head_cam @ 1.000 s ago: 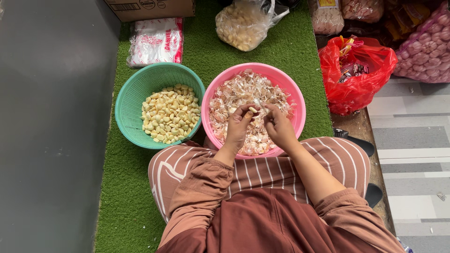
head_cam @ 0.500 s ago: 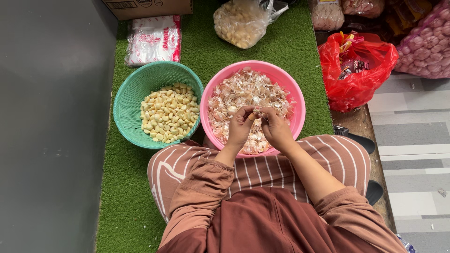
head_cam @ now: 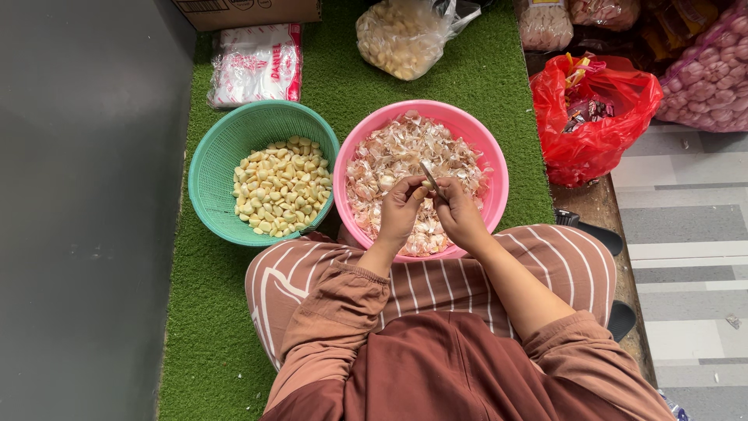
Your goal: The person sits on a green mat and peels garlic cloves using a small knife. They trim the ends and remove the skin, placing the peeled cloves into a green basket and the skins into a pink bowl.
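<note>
The left hand (head_cam: 401, 212) and right hand (head_cam: 460, 214) are meeting over the near half of the pink bowl (head_cam: 499, 168), together pinching a garlic clove (head_cam: 421, 192); the right is also gripping a small knife (head_cam: 428, 176) that is pointing away from the person. Two basins are sitting side by side, the green basket (head_cam: 214, 156) of peeled cloves lying nearer the left hand.

I see a green turf mat (head_cam: 483, 86) on the floor: teal basket (head_cam: 226, 140) left, pink basin (head_cam: 483, 132) just beside it, clear bag (head_cam: 401, 35) and white packet (head_cam: 253, 62) far.
</note>
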